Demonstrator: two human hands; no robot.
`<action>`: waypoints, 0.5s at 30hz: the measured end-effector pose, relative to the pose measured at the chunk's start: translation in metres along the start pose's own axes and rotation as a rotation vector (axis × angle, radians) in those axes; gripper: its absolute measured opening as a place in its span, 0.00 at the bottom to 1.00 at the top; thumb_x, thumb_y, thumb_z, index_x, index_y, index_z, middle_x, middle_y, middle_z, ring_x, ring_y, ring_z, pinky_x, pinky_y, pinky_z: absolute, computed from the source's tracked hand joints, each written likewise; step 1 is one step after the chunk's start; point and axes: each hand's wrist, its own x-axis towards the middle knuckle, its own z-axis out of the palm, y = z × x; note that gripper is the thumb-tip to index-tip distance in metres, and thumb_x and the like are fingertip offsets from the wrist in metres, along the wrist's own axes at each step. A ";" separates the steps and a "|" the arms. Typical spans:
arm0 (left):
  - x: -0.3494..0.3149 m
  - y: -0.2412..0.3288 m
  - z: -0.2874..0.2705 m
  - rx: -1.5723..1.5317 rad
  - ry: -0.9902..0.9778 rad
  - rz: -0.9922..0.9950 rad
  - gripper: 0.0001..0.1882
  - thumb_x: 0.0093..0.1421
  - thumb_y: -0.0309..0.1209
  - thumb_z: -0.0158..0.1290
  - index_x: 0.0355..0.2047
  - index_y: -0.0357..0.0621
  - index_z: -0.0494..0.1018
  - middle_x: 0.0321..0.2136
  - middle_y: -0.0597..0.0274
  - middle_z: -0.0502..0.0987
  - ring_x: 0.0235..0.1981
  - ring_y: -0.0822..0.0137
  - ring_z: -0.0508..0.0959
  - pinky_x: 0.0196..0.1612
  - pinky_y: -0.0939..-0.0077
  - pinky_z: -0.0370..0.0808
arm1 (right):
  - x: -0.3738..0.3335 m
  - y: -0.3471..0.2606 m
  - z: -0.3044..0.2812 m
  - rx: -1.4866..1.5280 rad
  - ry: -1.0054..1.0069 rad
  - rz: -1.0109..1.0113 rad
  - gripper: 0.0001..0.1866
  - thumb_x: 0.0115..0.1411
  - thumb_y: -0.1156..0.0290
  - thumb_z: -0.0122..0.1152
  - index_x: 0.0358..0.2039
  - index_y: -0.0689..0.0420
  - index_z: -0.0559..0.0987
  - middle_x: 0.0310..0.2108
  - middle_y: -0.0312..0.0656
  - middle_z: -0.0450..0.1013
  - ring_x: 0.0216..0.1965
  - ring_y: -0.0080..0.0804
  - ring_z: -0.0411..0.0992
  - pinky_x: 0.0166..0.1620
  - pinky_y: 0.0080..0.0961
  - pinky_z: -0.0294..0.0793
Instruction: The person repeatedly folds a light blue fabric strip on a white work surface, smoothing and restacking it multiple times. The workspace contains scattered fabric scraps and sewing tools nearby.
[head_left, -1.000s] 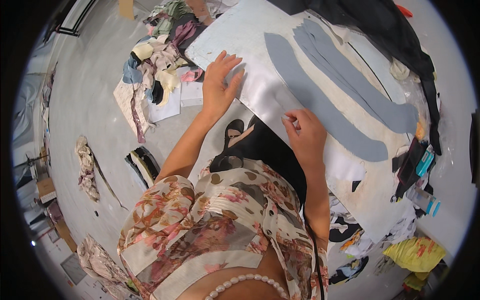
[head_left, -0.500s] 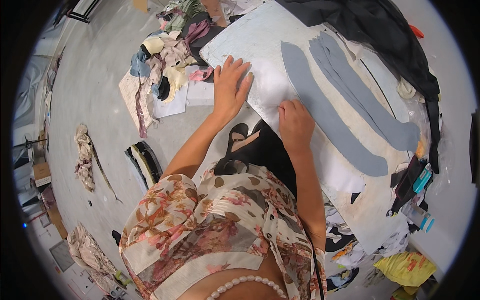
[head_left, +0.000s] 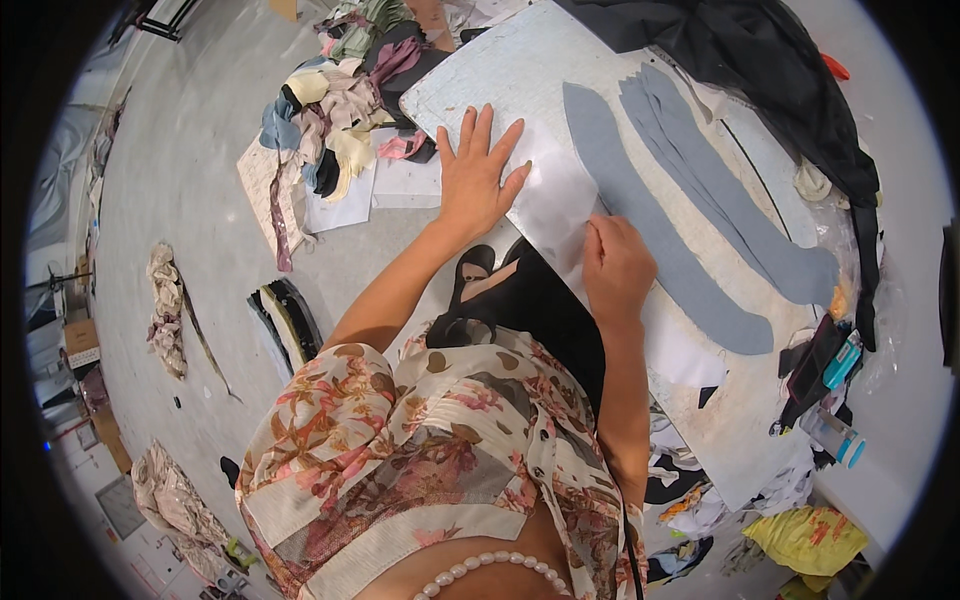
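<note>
- Head view: your left hand (head_left: 478, 185) lies spread, fingers apart, palm down at the left end of the white sheet (head_left: 560, 190), gripping nothing.
- Your right hand (head_left: 617, 262) is curled over that sheet; its fingertips are hidden, so whether they pinch it cannot be told.
- Sheet lies along the table's (head_left: 490, 72) near edge, just beside the blue-grey strip (head_left: 622, 180).
- Step in hand, as judged: flattening the sheet.
- Next move appears to call for steady left-hand pressure and light right-hand fingers.
</note>
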 end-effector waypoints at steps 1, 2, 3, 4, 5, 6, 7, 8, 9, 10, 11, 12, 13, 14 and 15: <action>0.000 0.000 0.000 0.000 -0.002 -0.007 0.30 0.64 0.48 0.48 0.64 0.54 0.63 0.67 0.43 0.53 0.69 0.44 0.49 0.66 0.36 0.38 | -0.002 0.000 -0.005 0.045 0.008 0.044 0.05 0.56 0.75 0.59 0.34 0.59 0.79 0.33 0.41 0.77 0.33 0.40 0.75 0.34 0.31 0.75; 0.000 0.000 -0.001 -0.001 -0.004 -0.015 0.30 0.64 0.47 0.48 0.64 0.54 0.63 0.67 0.43 0.53 0.69 0.44 0.49 0.66 0.37 0.38 | -0.004 0.000 -0.011 0.090 0.015 0.088 0.05 0.57 0.76 0.59 0.34 0.59 0.79 0.35 0.41 0.77 0.32 0.40 0.75 0.35 0.30 0.75; 0.000 0.000 -0.001 0.000 -0.006 -0.021 0.29 0.64 0.46 0.48 0.64 0.54 0.63 0.67 0.43 0.53 0.69 0.45 0.49 0.67 0.38 0.38 | -0.007 0.000 -0.016 0.136 0.024 0.133 0.05 0.57 0.76 0.59 0.35 0.59 0.79 0.36 0.42 0.78 0.32 0.39 0.75 0.35 0.30 0.75; 0.000 -0.003 -0.001 -0.011 0.010 -0.017 0.29 0.63 0.46 0.49 0.64 0.54 0.63 0.67 0.43 0.54 0.69 0.44 0.50 0.66 0.38 0.39 | -0.011 0.001 -0.021 0.191 0.077 0.147 0.06 0.57 0.77 0.59 0.35 0.60 0.79 0.36 0.42 0.78 0.31 0.37 0.75 0.35 0.29 0.74; 0.001 -0.006 0.000 -0.022 0.025 -0.013 0.29 0.63 0.45 0.49 0.63 0.54 0.63 0.66 0.42 0.54 0.69 0.43 0.50 0.66 0.38 0.39 | -0.014 0.003 -0.027 0.245 0.129 0.161 0.06 0.57 0.77 0.58 0.36 0.61 0.79 0.37 0.43 0.78 0.30 0.35 0.74 0.35 0.28 0.74; 0.002 -0.008 -0.001 -0.037 0.042 -0.010 0.29 0.63 0.44 0.50 0.63 0.54 0.64 0.66 0.41 0.54 0.68 0.42 0.51 0.66 0.37 0.40 | -0.018 0.005 -0.034 0.295 0.182 0.173 0.06 0.57 0.77 0.58 0.36 0.62 0.79 0.37 0.43 0.78 0.29 0.33 0.74 0.35 0.27 0.74; 0.003 -0.009 -0.002 -0.045 0.049 -0.003 0.28 0.63 0.43 0.50 0.63 0.53 0.64 0.66 0.41 0.55 0.68 0.42 0.51 0.66 0.38 0.40 | -0.025 0.010 -0.040 0.344 0.219 0.199 0.07 0.58 0.78 0.57 0.36 0.63 0.79 0.37 0.44 0.78 0.31 0.32 0.74 0.36 0.27 0.73; 0.003 -0.009 -0.002 -0.031 0.044 -0.008 0.28 0.63 0.43 0.49 0.63 0.53 0.64 0.66 0.42 0.55 0.68 0.43 0.51 0.67 0.39 0.40 | -0.034 0.017 -0.045 0.394 0.257 0.225 0.07 0.58 0.78 0.56 0.37 0.64 0.78 0.38 0.45 0.77 0.32 0.31 0.73 0.37 0.26 0.73; 0.003 -0.009 -0.002 -0.019 0.038 -0.011 0.28 0.64 0.43 0.49 0.64 0.53 0.63 0.66 0.43 0.55 0.69 0.44 0.51 0.67 0.40 0.39 | -0.040 0.020 -0.049 0.442 0.296 0.252 0.07 0.58 0.78 0.55 0.37 0.65 0.78 0.38 0.46 0.77 0.33 0.30 0.73 0.38 0.25 0.73; 0.003 -0.010 -0.001 -0.006 0.032 -0.013 0.28 0.64 0.43 0.49 0.64 0.53 0.63 0.67 0.44 0.54 0.69 0.45 0.50 0.67 0.41 0.39 | -0.045 0.021 -0.053 0.541 0.317 0.274 0.08 0.58 0.79 0.54 0.37 0.66 0.78 0.38 0.46 0.77 0.34 0.30 0.73 0.40 0.25 0.72; 0.003 -0.011 -0.001 -0.016 0.035 -0.013 0.28 0.64 0.42 0.49 0.64 0.53 0.63 0.67 0.44 0.55 0.69 0.45 0.50 0.67 0.41 0.39 | -0.049 0.020 -0.057 0.640 0.339 0.296 0.08 0.58 0.79 0.53 0.37 0.67 0.77 0.38 0.47 0.77 0.36 0.31 0.73 0.42 0.25 0.72; 0.003 -0.013 -0.001 -0.026 0.039 -0.011 0.28 0.64 0.42 0.49 0.64 0.53 0.63 0.67 0.44 0.55 0.69 0.45 0.51 0.67 0.41 0.40 | -0.052 0.021 -0.061 0.739 0.362 0.315 0.09 0.58 0.79 0.52 0.37 0.68 0.77 0.39 0.47 0.76 0.37 0.31 0.73 0.43 0.25 0.71; 0.004 -0.014 -0.001 -0.037 0.043 -0.008 0.28 0.64 0.41 0.49 0.64 0.53 0.63 0.66 0.44 0.55 0.69 0.45 0.51 0.67 0.41 0.40 | -0.058 0.028 -0.063 0.795 0.346 0.272 0.14 0.60 0.73 0.47 0.40 0.69 0.76 0.41 0.49 0.75 0.41 0.36 0.74 0.48 0.29 0.71; 0.005 -0.014 0.000 -0.037 0.042 -0.004 0.28 0.64 0.41 0.49 0.64 0.53 0.63 0.66 0.45 0.55 0.69 0.45 0.51 0.67 0.41 0.40 | -0.063 0.030 -0.067 0.928 0.418 0.313 0.15 0.60 0.71 0.45 0.40 0.68 0.76 0.41 0.49 0.75 0.42 0.37 0.74 0.48 0.31 0.72; 0.005 -0.014 0.000 -0.037 0.040 -0.003 0.28 0.64 0.40 0.49 0.64 0.54 0.63 0.66 0.45 0.55 0.69 0.45 0.51 0.67 0.40 0.40 | -0.069 0.030 -0.072 1.061 0.488 0.354 0.16 0.60 0.69 0.44 0.40 0.67 0.75 0.41 0.50 0.74 0.42 0.38 0.74 0.48 0.34 0.72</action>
